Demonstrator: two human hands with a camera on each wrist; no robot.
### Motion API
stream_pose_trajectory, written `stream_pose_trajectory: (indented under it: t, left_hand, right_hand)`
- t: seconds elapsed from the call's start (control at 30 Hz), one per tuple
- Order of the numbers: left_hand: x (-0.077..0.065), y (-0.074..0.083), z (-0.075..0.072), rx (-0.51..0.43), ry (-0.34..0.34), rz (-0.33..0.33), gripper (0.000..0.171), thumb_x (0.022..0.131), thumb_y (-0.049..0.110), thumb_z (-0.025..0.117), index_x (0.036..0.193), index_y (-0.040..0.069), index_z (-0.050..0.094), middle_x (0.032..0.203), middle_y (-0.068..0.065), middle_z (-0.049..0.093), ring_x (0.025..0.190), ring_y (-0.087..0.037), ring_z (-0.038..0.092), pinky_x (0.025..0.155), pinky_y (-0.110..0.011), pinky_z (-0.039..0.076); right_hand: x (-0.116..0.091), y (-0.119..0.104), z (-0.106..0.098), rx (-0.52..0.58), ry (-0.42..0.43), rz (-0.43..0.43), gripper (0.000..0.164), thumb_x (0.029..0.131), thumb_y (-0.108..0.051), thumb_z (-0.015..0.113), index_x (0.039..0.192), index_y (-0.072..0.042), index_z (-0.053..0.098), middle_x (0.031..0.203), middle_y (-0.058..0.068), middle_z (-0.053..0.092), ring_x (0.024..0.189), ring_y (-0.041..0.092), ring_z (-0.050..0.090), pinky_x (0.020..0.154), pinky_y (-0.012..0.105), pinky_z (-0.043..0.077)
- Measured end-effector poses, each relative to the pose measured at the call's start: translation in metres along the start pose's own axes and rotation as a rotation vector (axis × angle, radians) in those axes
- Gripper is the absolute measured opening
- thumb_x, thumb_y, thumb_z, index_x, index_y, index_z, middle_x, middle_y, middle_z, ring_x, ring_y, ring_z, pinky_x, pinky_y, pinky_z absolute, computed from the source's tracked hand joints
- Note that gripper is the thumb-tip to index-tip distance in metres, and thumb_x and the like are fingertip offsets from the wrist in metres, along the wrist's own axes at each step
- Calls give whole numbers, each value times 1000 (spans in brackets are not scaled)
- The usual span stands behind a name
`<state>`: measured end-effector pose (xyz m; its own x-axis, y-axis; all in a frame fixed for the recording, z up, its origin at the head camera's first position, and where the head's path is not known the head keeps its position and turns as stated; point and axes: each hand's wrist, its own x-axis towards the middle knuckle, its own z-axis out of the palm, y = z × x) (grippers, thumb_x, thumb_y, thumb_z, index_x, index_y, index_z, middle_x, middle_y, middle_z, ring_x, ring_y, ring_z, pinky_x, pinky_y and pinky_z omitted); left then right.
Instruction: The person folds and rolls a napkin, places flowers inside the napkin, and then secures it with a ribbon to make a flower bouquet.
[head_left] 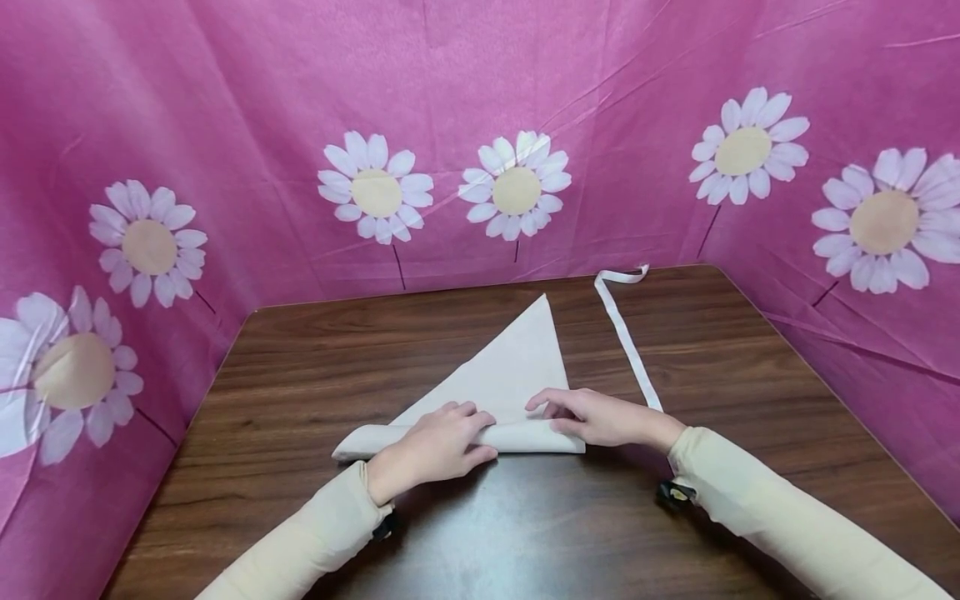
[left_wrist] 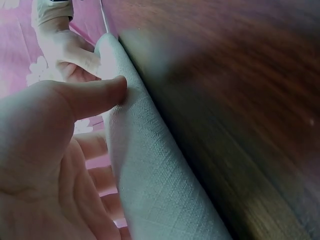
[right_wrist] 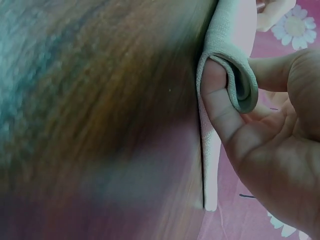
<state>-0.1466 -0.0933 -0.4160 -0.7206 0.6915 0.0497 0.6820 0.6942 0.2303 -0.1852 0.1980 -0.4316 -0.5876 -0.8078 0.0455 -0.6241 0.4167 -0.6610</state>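
A cream woven cloth (head_left: 498,362) lies on the table as a triangle, its point toward the back and its near edge turned into a roll (head_left: 540,437). My left hand (head_left: 446,442) grips the middle of this roll. In the left wrist view the thumb (left_wrist: 97,97) presses its near side while the fingers bend behind it. At the roll's right end my right hand (head_left: 592,415) pinches the layers. Its thumb (right_wrist: 217,92) is tucked inside the open end, with a finger against the outside, as the right wrist view shows.
A narrow white strap (head_left: 626,337) runs across the dark wooden table (head_left: 315,367), from behind the right wrist to the back edge. Pink fabric with daisies (head_left: 585,108) hangs around the back and sides.
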Motion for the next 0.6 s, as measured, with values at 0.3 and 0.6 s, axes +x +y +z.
stream_pose_trajectory:
  t: [0.3, 0.6]
  left_hand:
    - [-4, 7, -2, 131, -6, -37, 38, 96, 43, 67, 123, 16, 64, 100, -2, 61, 93, -26, 61, 72, -45, 48]
    - [1, 2, 4, 114, 112, 129, 46, 85, 20, 83, 126, 17, 63, 106, -1, 62, 88, -22, 60, 65, -35, 49]
  right_hand:
    - [4, 2, 2, 0, 39, 15, 28, 98, 2, 62, 123, -8, 61, 98, -3, 69, 91, 10, 63, 82, 33, 52]
    - [8, 2, -1, -6, 65, 111, 26, 93, -2, 71, 118, -6, 65, 90, -4, 64, 79, 8, 58, 74, 29, 50]
